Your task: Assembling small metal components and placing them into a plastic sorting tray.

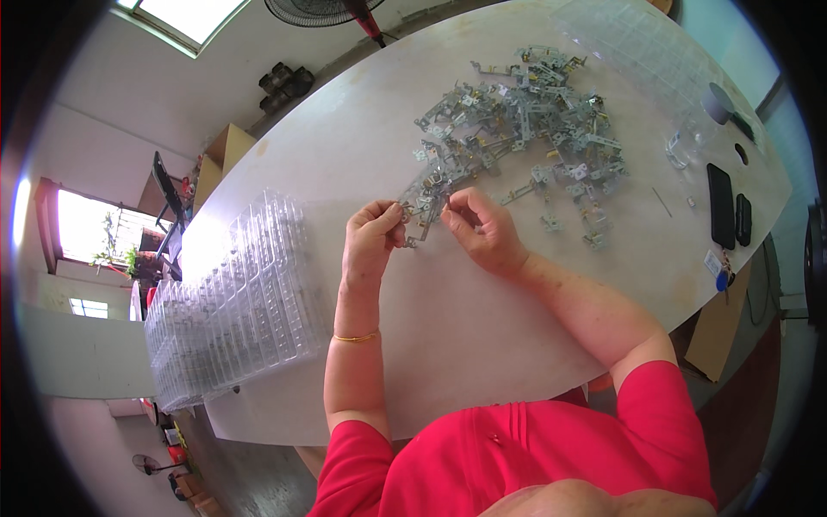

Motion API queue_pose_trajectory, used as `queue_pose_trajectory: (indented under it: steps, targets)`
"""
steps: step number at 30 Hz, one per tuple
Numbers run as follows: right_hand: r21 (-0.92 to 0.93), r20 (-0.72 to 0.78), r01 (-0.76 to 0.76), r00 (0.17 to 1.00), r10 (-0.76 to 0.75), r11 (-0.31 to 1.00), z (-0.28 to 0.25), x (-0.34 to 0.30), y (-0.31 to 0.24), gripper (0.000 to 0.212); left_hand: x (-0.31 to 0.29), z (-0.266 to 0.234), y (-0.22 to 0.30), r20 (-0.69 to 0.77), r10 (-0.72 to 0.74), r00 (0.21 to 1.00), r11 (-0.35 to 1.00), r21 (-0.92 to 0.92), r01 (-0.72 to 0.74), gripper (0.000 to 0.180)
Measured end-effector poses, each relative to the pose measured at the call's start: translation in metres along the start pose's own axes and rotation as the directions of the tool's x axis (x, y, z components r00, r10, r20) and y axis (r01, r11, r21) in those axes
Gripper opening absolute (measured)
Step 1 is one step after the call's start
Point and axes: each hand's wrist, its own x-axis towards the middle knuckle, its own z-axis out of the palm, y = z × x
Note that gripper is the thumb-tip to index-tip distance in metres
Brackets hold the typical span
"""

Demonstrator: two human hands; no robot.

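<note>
Both my hands are over the table, close together at the near edge of a pile of small metal brackets (525,121). Between thumb and fingers my left hand (372,237) grips a thin silvery metal bracket (425,227), whose lower end sticks out toward me. My right hand (489,233) is closed in a pinch just right of that bracket. What its fingertips hold, if anything, is too small to make out. The pile's brackets are silvery with some brass-coloured bits, and lie tangled beyond my hands and to their right.
Clear plastic blister trays (250,302) are stacked at the left. Another clear tray (642,52) lies at the far right. Near the right edge are a grey scoop-like thing (717,103), a crumpled clear plastic piece (679,150), a black phone (721,205) and a thin rod (662,202).
</note>
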Motion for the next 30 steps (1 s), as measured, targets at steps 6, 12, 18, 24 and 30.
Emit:
queue_pose_trajectory:
  steps: [6,12,18,24,30]
  targets:
    - [-0.002,0.022,0.034,0.999,-0.034,0.999,-0.001,0.000,-0.002,0.012,-0.001,-0.003,-0.002,0.002,0.057,0.998,0.998,-0.025,-0.057,0.015]
    - [-0.098,0.248,0.438,0.880,-0.404,0.894,0.005,-0.008,-0.015,0.013,-0.009,0.011,0.013,0.076,0.206,0.976,0.908,0.357,-0.219,0.013]
    - [-0.124,0.527,0.680,0.662,-0.532,0.723,0.013,-0.024,-0.021,0.013,-0.014,0.035,0.019,0.255,0.218,0.942,0.684,0.649,-0.334,0.016]
    - [-0.116,0.473,0.651,0.700,-0.534,0.750,0.012,-0.022,-0.012,0.016,-0.009,0.056,0.038,0.304,0.268,0.914,0.528,0.747,-0.403,0.023]
    - [-0.134,0.496,0.620,0.717,-0.490,0.773,0.013,-0.023,-0.011,0.015,0.021,0.080,0.044,0.263,0.195,0.945,0.304,0.900,-0.313,0.027]
